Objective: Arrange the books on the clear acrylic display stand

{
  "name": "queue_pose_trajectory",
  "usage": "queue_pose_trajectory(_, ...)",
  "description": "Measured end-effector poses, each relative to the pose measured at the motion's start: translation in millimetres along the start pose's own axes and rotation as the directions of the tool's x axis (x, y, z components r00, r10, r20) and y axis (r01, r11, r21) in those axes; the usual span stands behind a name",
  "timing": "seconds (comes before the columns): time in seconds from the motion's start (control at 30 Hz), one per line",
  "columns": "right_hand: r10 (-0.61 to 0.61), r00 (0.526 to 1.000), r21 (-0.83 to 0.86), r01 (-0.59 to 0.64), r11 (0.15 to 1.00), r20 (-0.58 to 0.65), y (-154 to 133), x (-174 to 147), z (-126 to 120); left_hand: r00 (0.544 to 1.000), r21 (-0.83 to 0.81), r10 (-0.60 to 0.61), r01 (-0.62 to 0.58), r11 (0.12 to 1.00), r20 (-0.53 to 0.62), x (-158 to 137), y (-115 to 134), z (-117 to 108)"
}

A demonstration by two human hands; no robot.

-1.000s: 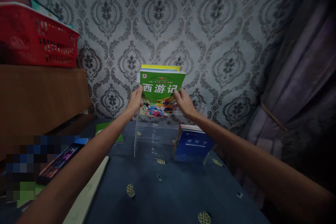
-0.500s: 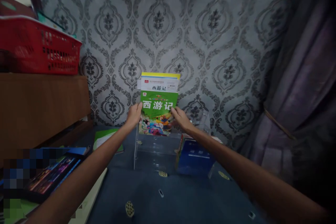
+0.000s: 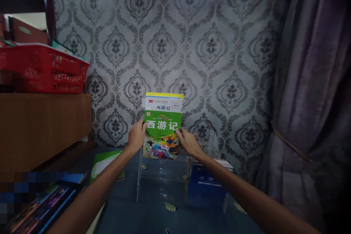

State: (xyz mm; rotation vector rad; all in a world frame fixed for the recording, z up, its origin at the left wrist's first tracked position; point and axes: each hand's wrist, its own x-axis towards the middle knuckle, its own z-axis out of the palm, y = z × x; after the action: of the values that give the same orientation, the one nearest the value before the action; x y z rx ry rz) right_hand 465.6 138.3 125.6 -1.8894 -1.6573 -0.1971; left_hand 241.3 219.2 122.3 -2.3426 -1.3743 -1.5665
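Both hands grip a small stack of books (image 3: pixel 163 135) held upright in front of me. Its front book has a green cover with white characters and cartoon figures; white and yellow edges of others rise behind it. My left hand (image 3: pixel 137 135) is closed on the left edge, and my right hand (image 3: pixel 189 142) pinches the right edge with the thumb in front. Just below and behind the stack is a clear plastic book rack (image 3: pixel 161 173). In the rack's right part stands a blue book (image 3: pixel 207 184), with more books behind it.
At left, a red plastic basket (image 3: pixel 68 73) sits on a brown wooden cabinet (image 3: pixel 46 128). A green and white book (image 3: pixel 105 161) and a dark, colourful one (image 3: pixel 41 208) lie beside my left arm on the dark blue surface (image 3: pixel 148 219). A tied curtain (image 3: pixel 296 117) hangs at right.
The view has tilted upward, so everything sits lower in the picture. Both hands keep their hold on the books, which stay in nearly the same place over the rack.
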Motion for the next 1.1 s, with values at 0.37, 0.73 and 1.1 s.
queue_pose_trajectory(0.37,0.028,0.999,-0.089,-0.025,0.996,0.043,-6.1,-18.4,5.7,0.999,-0.252,0.013,-0.025,0.967,-0.05,-6.9,-12.6,11.9)
queue_pose_trajectory(0.73,0.044,0.997,-0.073,-0.04,0.997,0.06,-4.1,-20.6,2.1,0.999,-0.396,0.01,0.009,0.918,0.047,-9.1,-30.7,24.2)
queue_pose_trajectory(1.1,0.013,0.993,-0.111,0.0,0.994,0.115,4.8,-14.1,8.4,0.972,-0.419,0.107,-0.01,0.908,0.21,-15.0,-45.1,17.9)
